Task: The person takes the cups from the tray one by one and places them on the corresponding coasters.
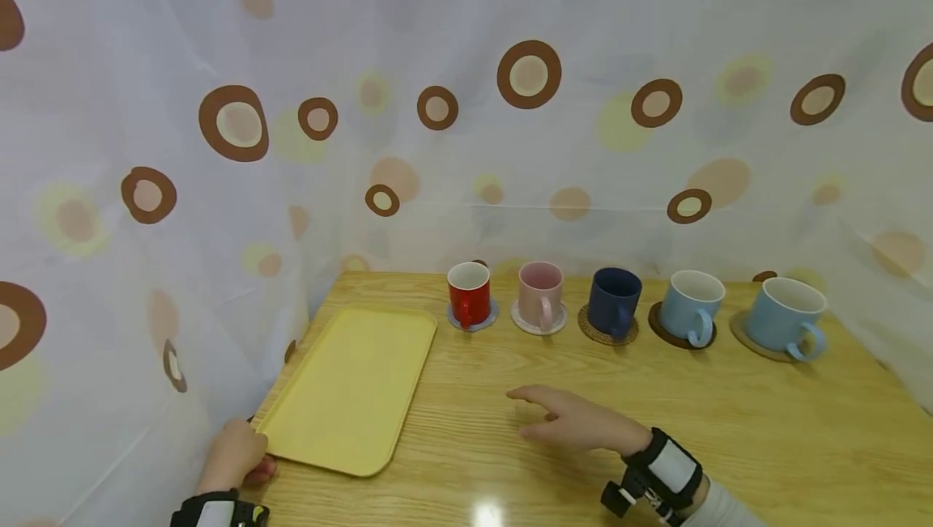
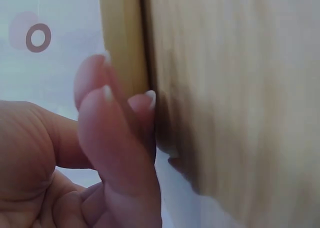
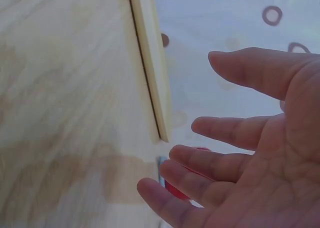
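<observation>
A yellow rectangular tray lies on the left of the wooden table. My left hand is at its near left corner, gripping the edge with curled fingers. Up close in the left wrist view, the fingertips bunch against the tray's rim. Over the middle of the table hovers my right hand, its fingers spread and holding nothing. The right wrist view shows its palm and loosely extended fingers, with the tray's side beyond them.
Along the back stand several mugs on coasters: a red mug, a pink mug, a dark blue mug and light blue mugs, one left of the other. Patterned curtain surrounds the wooden table.
</observation>
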Tool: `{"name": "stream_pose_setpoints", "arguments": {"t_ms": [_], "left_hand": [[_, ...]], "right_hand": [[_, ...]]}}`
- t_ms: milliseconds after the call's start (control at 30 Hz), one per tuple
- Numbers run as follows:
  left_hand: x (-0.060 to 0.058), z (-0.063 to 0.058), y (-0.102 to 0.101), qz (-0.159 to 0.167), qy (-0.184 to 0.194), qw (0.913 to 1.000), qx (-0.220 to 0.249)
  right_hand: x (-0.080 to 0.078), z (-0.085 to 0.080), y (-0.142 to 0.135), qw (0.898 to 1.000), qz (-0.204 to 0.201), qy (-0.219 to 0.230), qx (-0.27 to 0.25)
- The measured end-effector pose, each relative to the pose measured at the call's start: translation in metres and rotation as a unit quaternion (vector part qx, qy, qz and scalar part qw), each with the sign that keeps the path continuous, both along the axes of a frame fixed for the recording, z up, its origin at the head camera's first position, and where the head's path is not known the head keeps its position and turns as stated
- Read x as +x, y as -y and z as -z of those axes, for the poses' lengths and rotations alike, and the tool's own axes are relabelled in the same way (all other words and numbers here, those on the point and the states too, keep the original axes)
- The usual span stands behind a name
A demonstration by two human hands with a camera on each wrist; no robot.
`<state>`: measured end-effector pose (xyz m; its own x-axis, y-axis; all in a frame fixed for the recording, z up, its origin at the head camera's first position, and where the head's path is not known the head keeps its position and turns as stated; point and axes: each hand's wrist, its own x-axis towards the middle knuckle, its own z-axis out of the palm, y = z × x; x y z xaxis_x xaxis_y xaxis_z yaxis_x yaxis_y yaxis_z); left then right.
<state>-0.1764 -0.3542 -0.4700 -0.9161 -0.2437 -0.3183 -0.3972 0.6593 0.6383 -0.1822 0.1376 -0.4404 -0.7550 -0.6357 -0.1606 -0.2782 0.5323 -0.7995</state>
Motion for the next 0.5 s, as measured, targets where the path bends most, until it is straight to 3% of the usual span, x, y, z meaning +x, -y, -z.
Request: {"name": "stream_pose_setpoints", "arguments": {"t_ms": [267, 433, 500], "left_hand": [[-0.020, 0.002, -0.002, -0.040, 0.006, 0.9914, 0.124], [-0.030, 0.001, -0.002, -0.058, 0.008, 0.9852, 0.161], [-0.031, 0.000, -0.001, -0.056, -0.001, 0.9881, 0.143]], "right_hand": [[0.001, -0.010, -0.037, 0.998, 0.057, -0.017, 0.000], [0.003, -0.020, -0.064, 0.995, 0.095, -0.024, -0.002], [0.004, -0.024, -0.076, 0.993, 0.115, -0.033, 0.005]]}}
